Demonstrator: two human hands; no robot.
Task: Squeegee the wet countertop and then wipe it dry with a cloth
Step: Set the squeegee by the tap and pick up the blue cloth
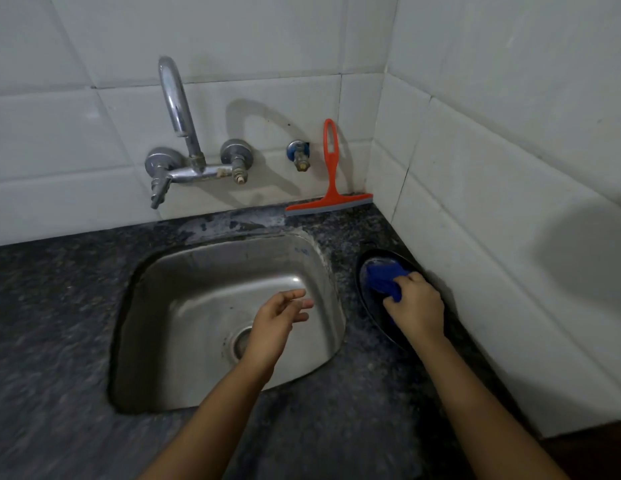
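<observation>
An orange squeegee [330, 188] leans upright against the tiled back wall, its blade resting on the dark speckled countertop [52, 306] in the corner. A blue cloth [383, 277] lies in a dark round plate [368, 261] to the right of the sink. My right hand [414, 306] is closed on the cloth's near end, over the plate. My left hand [279, 320] hovers above the sink basin with its fingers apart, holding nothing. The counter strip behind the sink looks wet and streaked.
A steel sink [229, 320] is set into the counter, with a drain near my left wrist. A chrome wall tap [184, 150] and a small blue-capped valve [298, 154] stick out of the back wall. White tiled walls meet in the right corner.
</observation>
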